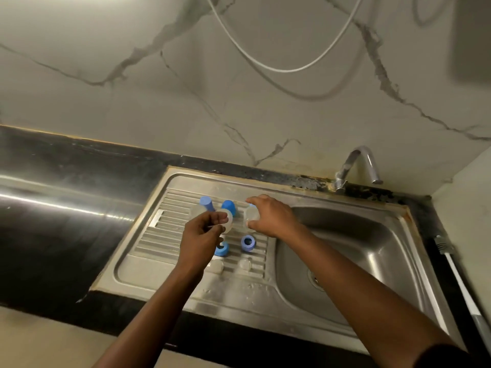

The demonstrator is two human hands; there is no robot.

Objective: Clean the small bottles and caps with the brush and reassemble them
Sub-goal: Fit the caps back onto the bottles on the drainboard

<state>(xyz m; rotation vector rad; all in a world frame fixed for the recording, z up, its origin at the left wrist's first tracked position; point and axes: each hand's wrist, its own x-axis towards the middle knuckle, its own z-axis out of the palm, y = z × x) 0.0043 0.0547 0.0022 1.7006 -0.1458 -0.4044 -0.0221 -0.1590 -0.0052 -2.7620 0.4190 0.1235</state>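
On the ribbed steel drainboard [159, 235] stand several small clear bottles and blue caps. My left hand [202, 235] holds a clear bottle [229, 221] between thumb and fingers above the board. My right hand [271, 216] grips another clear bottle [251, 215] from the right. Behind them stand a bottle with a tall blue cap [207, 203] and one with a darker blue cap [229, 207]. Two loose blue caps lie open side up, one [249, 243] in plain sight and one [222, 249] partly behind my left hand. Two clear pieces [216, 266] [245, 264] sit nearer me. I see no brush.
The sink basin [345, 261] with its drain lies to the right, and a chrome tap [356, 166] stands at the back. Black countertop [53, 221] stretches left. A white handle [462, 282] lies along the right edge. A white cable [265, 62] hangs on the marble wall.
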